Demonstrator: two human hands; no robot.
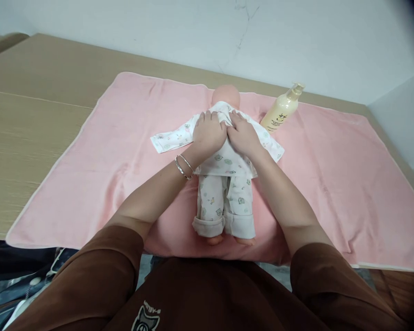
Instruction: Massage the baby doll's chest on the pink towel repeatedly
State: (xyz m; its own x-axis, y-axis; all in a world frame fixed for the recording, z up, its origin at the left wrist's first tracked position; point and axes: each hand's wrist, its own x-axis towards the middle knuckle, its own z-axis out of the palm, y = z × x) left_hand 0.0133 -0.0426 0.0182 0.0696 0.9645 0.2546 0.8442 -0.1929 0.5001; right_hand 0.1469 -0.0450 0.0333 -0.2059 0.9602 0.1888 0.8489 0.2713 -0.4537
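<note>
A baby doll (225, 95) lies face down, its bald head pointing away from me and its bare feet toward me. It wears a white printed top (224, 162) and matching pants (211, 202) with rolled cuffs. Flat on the left side of its upper back rests my left hand (209, 132), two silver bangles at the wrist. My right hand (244, 134) lies flat on the right side of the back, fingers stretched toward the doll's shoulder. The two thumbs nearly meet in the middle. Both sleeves of the top spread outward.
Beneath the doll a pink blanket (324, 184) covers much of the wooden table (37, 128). A cream pump bottle (282, 109) leans or lies to the right of the doll's head. Behind the table stands a white wall (179, 32) with a crack.
</note>
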